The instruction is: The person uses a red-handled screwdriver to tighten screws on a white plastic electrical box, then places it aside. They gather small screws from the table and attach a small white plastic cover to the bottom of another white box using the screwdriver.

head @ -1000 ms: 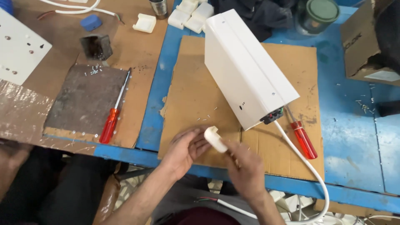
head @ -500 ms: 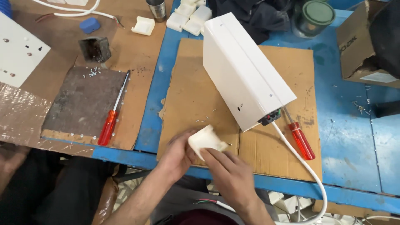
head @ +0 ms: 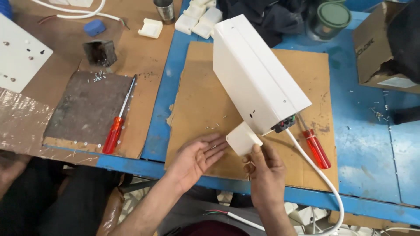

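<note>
My right hand (head: 265, 168) grips a small square white plastic cover (head: 243, 138), holding it up near the front edge of the cardboard sheet (head: 197, 100). My left hand (head: 197, 158) lies just left of it, palm up with fingers spread, holding nothing. A long white metal box (head: 256, 74) rests slantwise on the cardboard right behind the cover. A white cable (head: 321, 185) runs from the box's near end over the table's edge. A red-handled screwdriver (head: 316, 147) lies right of my right hand.
A second red-handled screwdriver (head: 115, 129) lies on a dark metal plate (head: 87, 107) at the left. White plastic parts (head: 197, 19), a steel cup (head: 165, 9), a green-lidded jar (head: 332, 16) and a cardboard box (head: 376, 48) stand at the back. Small screws are scattered on the blue table (head: 372, 144).
The white cover has turned from edge-on to flat face up and risen toward the box. My left hand has let go of it and opened, palm up.
</note>
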